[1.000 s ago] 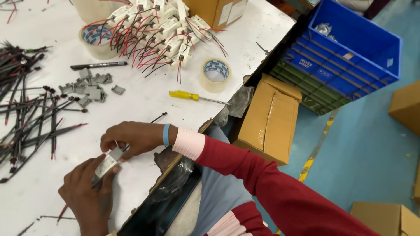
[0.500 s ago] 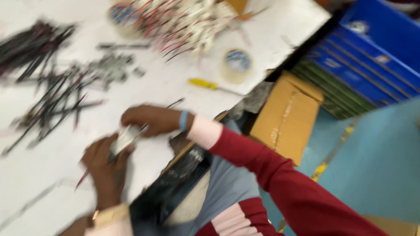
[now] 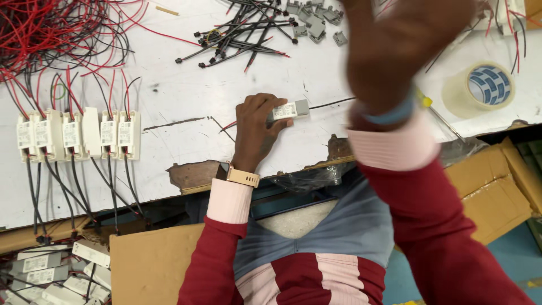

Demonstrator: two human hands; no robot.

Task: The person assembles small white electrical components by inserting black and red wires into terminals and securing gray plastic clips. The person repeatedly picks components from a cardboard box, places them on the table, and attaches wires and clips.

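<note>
My left hand (image 3: 257, 133) rests on the white table (image 3: 186, 96) and grips a small white and grey box with a label (image 3: 288, 110), which has a thin wire running from its right end. My right hand (image 3: 403, 45) is lifted high and close to the camera. It is blurred, its fingers are not clear, and it is apart from the box. A blue band sits on the right wrist and a watch on the left wrist.
A row of white boxes (image 3: 79, 133) with red and black wires lies at the left. Black wire bundles (image 3: 243, 36) and grey connectors (image 3: 313, 22) lie farther back. A tape roll (image 3: 485, 85), a yellow screwdriver (image 3: 423, 100) and cardboard boxes (image 3: 497, 186) are to the right.
My right hand has let go of the small box and risen toward the far side of the table. My left hand keeps the box. The view has swung left.
</note>
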